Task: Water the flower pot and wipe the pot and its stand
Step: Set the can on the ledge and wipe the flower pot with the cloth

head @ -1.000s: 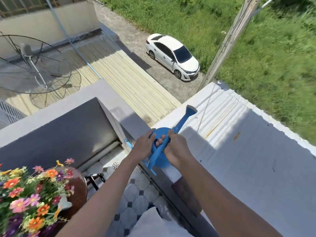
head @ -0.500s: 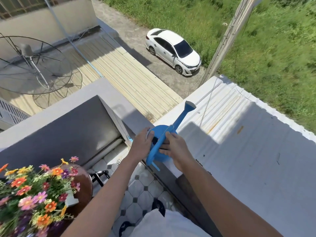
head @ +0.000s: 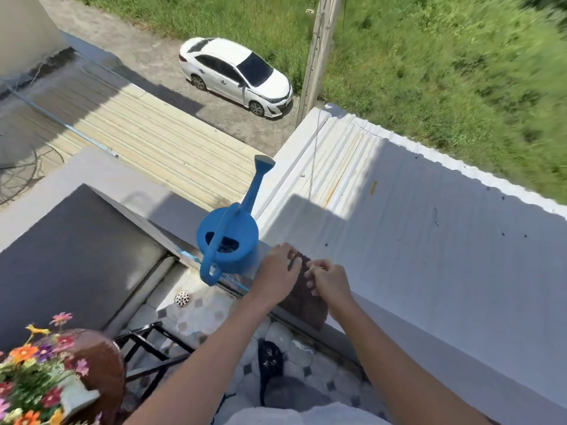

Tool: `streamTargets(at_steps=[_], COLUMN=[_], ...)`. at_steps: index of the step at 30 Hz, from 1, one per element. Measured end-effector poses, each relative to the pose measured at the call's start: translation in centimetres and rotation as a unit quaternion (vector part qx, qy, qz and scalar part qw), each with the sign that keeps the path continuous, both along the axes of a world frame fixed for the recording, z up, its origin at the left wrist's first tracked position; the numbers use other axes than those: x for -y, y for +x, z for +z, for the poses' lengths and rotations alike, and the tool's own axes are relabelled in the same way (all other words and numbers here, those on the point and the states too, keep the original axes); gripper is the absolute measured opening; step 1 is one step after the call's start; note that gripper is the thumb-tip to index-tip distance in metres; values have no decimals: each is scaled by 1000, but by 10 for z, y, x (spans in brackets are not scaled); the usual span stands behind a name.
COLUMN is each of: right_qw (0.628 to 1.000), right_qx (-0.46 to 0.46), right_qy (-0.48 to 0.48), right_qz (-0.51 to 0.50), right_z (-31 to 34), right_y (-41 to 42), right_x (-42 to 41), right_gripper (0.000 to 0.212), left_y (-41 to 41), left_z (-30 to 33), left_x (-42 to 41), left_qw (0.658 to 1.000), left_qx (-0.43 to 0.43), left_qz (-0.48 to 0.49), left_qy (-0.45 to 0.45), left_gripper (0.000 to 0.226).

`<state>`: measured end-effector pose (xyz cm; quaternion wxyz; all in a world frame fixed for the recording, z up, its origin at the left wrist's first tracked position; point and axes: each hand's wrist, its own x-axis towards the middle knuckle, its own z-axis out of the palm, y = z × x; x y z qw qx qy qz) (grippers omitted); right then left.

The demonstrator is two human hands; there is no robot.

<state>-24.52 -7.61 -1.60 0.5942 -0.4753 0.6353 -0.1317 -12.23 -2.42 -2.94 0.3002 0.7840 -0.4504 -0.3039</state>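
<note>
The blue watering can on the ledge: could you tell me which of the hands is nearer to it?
Left. The left hand is just beside the watering can, on the brown cloth; the right hand is farther off.

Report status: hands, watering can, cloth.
Both hands, left and right, on brown cloth draped over the ledge, grip unclear. Blue watering can stands released on ledge. Flower pot lower left, unobstructed.

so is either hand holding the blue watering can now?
No. The blue watering can stands alone on the ledge; the left hand and right hand are on the brown cloth.
</note>
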Motion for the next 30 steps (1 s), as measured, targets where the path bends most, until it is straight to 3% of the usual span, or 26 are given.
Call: streamTargets(at_steps=[3,5,10,13,16,20,23,25,27,30], right_qw=[999,999,998,998,999,999,993,972,927,870], right_qx=[-28,-39,-44,-45,-22,29,69,147,252,341], right_qy=[15,26,35,32,22,20,86,170,261,344], right_qz=[-7,12,32,43,33,2,32,68,93,98], right_z=[-19,-28,-40,-43,-41,-39,-37,-30,-19,4], right_y=[-19,-27,-41,-45,-42,-29,-9,8,25,44], right_x=[-7,-12,-25,-33,-41,-53,-73,-92,-116,-156], right_gripper=[19,20,22,18,14,18,35,52,67,78], left_y=[-19,-31,-39,-31,-20,-11,2,9,15,21], left_z=[-38,-49,-53,-54,-47,-5,35,60,82,99], left_x=[-11,-17,-24,-27,-35,-64,-103,-135,-171,-230], left_qw=[991,988,976,939,914,900,858,811,764,737], left_qx=[45,37,-97,-241,-330,-385,-477,-555,-613,-613], left_qz=[2,31,151,196,195,198,189,175,172,235], left_qy=[127,145,125,144,137,62,-4,-57,-104,-161], left_gripper=[37,45,46,52,70,58,55,46,45,42])
